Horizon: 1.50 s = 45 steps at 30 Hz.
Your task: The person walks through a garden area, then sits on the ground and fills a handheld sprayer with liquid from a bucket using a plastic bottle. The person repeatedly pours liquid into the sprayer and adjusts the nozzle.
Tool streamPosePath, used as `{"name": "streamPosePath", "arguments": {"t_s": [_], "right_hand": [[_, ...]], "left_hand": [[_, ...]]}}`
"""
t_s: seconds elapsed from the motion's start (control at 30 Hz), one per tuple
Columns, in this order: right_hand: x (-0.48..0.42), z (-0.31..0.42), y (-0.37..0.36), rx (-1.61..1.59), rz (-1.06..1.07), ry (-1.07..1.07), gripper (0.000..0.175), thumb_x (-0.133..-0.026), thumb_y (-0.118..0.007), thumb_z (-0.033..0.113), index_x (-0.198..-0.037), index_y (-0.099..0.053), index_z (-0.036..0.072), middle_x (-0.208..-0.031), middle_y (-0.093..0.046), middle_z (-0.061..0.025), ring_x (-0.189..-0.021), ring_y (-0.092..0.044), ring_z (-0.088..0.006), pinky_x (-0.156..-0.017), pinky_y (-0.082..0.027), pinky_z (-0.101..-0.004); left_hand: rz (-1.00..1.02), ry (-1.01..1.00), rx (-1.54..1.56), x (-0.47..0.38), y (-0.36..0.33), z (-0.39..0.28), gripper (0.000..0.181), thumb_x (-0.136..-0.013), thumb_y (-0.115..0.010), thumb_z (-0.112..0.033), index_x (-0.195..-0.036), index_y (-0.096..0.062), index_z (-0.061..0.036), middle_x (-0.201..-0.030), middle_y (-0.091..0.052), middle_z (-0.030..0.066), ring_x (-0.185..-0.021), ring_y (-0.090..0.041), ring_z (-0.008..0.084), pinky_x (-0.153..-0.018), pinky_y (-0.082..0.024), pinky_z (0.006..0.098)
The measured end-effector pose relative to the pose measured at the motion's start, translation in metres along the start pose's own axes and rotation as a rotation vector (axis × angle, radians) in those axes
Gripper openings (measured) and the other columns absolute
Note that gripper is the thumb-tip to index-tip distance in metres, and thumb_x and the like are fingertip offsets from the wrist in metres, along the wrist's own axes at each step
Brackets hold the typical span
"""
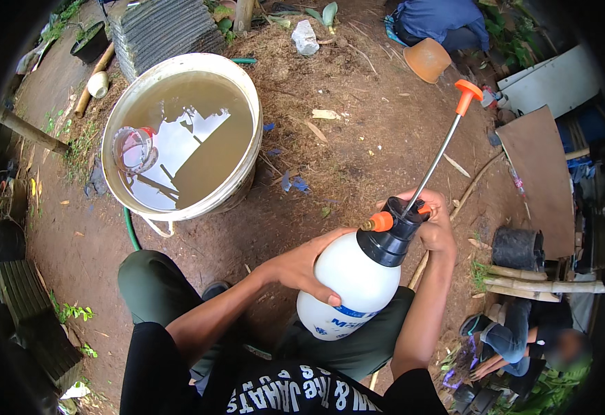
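Note:
A white plastic pump sprayer bottle [357, 275] with a black collar leans across my thigh, tilted up to the right. My left hand [302, 270] is wrapped around the side of its body. At the black pump head [403, 210], my right hand [434, 220] grips the far side; some of its fingers are hidden behind the head. An orange-capped pump rod [450, 137] stands pulled out of the top. The orange nozzle with a brass tip [377, 222] points left. A large whitish bucket [183, 212] of murky water stands to the left, with a clear plastic cup [134, 149] in it.
An orange-brown basin [427, 60] lies tipped on the soil beyond. Stacked corrugated sheets [165, 31] stand behind the bucket. A green hose [131, 231] runs beside it. At the right are a brown board [538, 181], a black pot [517, 248], bamboo poles [546, 285] and another person [515, 332], seated low.

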State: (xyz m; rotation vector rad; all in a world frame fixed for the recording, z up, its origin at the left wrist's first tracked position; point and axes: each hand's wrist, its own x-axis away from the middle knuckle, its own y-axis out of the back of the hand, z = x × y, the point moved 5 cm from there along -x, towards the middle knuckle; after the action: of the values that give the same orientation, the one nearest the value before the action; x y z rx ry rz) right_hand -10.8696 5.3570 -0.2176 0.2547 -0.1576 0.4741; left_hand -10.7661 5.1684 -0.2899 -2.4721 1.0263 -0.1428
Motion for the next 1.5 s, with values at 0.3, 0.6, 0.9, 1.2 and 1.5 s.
{"name": "streamPosePath", "arguments": {"t_s": [0.3, 0.6, 0.9, 1.2, 1.5], "right_hand": [[-0.008, 0.005, 0.013, 0.125, -0.243, 0.068, 0.049, -0.073, -0.087, 0.011, -0.113, -0.06, 0.004, -0.097, -0.06, 0.0007, -0.085, -0.055, -0.0077, -0.08, -0.048, -0.0282], [-0.006, 0.02, -0.075, 0.46, -0.276, 0.003, 0.104, -0.073, -0.086, 0.045, -0.144, -0.028, -0.004, -0.116, -0.062, -0.0224, -0.111, -0.063, -0.0296, -0.096, -0.05, -0.0421], [-0.015, 0.02, -0.055, -0.224, -0.042, -0.024, 0.105, -0.061, -0.092, 0.022, -0.145, -0.032, 0.006, -0.114, -0.068, -0.0179, -0.104, -0.068, -0.0257, -0.096, -0.053, -0.0412], [-0.029, -0.007, -0.054, -0.44, 0.161, -0.033, 0.106, -0.07, -0.082, 0.056, -0.144, -0.035, -0.003, -0.119, -0.062, -0.0174, -0.111, -0.062, -0.0234, -0.098, -0.05, -0.0372], [-0.034, -0.012, -0.058, -0.068, -0.109, -0.052, 0.07, -0.081, -0.08, 0.034, -0.132, -0.049, -0.002, -0.116, -0.065, -0.0144, -0.109, -0.062, -0.0202, -0.097, -0.049, -0.0361]], "left_hand": [[-0.258, -0.06, 0.208, 0.005, 0.015, 0.008, 0.111, -0.063, -0.088, -0.04, -0.148, -0.03, -0.0004, -0.135, -0.048, 0.0181, -0.131, -0.044, 0.0297, -0.111, -0.033, 0.0453], [-0.57, -0.021, -0.407, 0.009, 0.032, 0.004, 0.113, -0.058, -0.091, -0.04, -0.147, -0.032, -0.0022, -0.132, -0.053, 0.0214, -0.125, -0.053, 0.032, -0.105, -0.043, 0.0447], [-0.33, -0.139, -0.037, 0.005, 0.021, 0.003, 0.116, -0.056, -0.092, -0.033, -0.149, -0.031, -0.0024, -0.136, -0.049, 0.0173, -0.129, -0.048, 0.028, -0.109, -0.037, 0.0423], [-0.287, -0.197, 0.153, -0.003, 0.01, -0.008, 0.111, -0.062, -0.088, -0.035, -0.148, -0.029, 0.0029, -0.136, -0.049, 0.0165, -0.128, -0.047, 0.0283, -0.108, -0.037, 0.0432], [-0.69, -0.018, -0.35, -0.005, 0.032, -0.023, 0.1, -0.062, -0.089, -0.042, -0.139, -0.042, 0.0006, -0.125, -0.059, 0.0212, -0.118, -0.059, 0.0312, -0.1, -0.048, 0.0433]]}}
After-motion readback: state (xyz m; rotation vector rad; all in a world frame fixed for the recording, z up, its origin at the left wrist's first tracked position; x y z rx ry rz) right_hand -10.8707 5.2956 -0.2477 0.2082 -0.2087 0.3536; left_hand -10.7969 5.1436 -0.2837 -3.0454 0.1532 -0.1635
